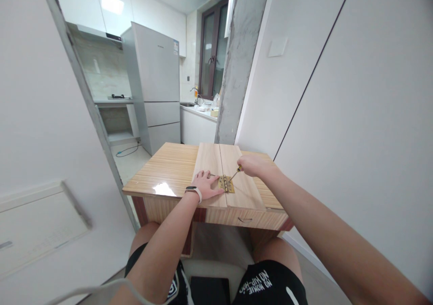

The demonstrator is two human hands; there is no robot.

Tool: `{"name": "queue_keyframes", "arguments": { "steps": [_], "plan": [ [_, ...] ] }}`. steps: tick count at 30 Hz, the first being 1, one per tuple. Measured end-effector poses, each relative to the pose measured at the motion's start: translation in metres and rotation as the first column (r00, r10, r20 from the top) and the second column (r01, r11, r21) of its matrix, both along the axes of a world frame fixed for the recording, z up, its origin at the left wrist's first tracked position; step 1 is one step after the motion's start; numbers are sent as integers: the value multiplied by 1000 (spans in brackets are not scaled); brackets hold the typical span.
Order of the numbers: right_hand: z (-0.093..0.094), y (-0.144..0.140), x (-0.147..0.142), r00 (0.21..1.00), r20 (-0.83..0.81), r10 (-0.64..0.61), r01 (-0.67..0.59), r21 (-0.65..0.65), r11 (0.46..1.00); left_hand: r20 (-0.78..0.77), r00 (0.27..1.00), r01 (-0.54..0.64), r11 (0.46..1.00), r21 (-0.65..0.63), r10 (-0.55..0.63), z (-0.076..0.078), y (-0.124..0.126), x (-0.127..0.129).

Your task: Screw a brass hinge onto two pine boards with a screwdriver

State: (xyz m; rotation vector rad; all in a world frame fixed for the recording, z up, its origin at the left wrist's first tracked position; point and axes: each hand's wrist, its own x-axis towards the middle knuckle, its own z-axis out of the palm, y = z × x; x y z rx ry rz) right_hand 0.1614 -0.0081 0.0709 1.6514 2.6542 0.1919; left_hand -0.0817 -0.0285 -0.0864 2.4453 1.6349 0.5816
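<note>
Touching a flat gold hinge [226,184], lying across two smooth wood boards [246,188], with the left hand [204,186], fingers apart, at nine o'clock. Clamping fingers of the right hand [253,164] on a thin screwdriver [239,168] at two o'clock. Wearing black shorts [273,281] saying "NO HIP-HOP" at five o'clock.

The two boards [246,191] look like pale, bare wood, smooth and matt, while the surface [160,167] beneath has a striped wood-grain finish, glossy enough to throw back a white glare near its front edge. The hinge [226,184] is brass-coloured metal with a shine, and the screwdriver [234,175] has a slim metal shaft. The shorts [275,280] are matt black cloth (printed with white lettering). Behind, the fridge [157,66] looks smooth and silvery, the pillar [241,57] rough, bare grey cement.
</note>
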Motion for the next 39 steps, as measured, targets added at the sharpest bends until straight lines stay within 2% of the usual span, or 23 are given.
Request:
{"name": "queue_keyframes", "arguments": {
  "steps": [3,5,13,18,22,26,31,39],
  "plan": [
    [6,0,-4,988,155,-28,40,-76,996,-25,1000,-2,1000,-3,1,3,-2,0],
    [10,0,-6,978,202,-42,61,-86,994,-38,999,-3,1000,-8,3,5,-3,0],
    [13,-2,0,981,191,-31,39,-38,998,-53,998,-18,1000,-12,17,10,-5,0],
    [20,1,22,995,57,-81,82,-16,997,-7,1000,-12,1000,9,12,4,-1,-1],
    [19,-7,38,990,-123,-73,72,-9,997,182,983,-35,998,51,25,-5,13,-6],
    [15,-27,50,952,-300,-54,68,36,997,335,933,-145,989,22,129,-10,27,-13],
    [3,-52,61,887,-457,-58,70,10,998,341,935,-115,993,38,95,-10,28,-15],
    [-32,-80,55,797,-604,-16,101,107,989,315,948,-73,995,69,47,-8,24,-10]
  ]
}}
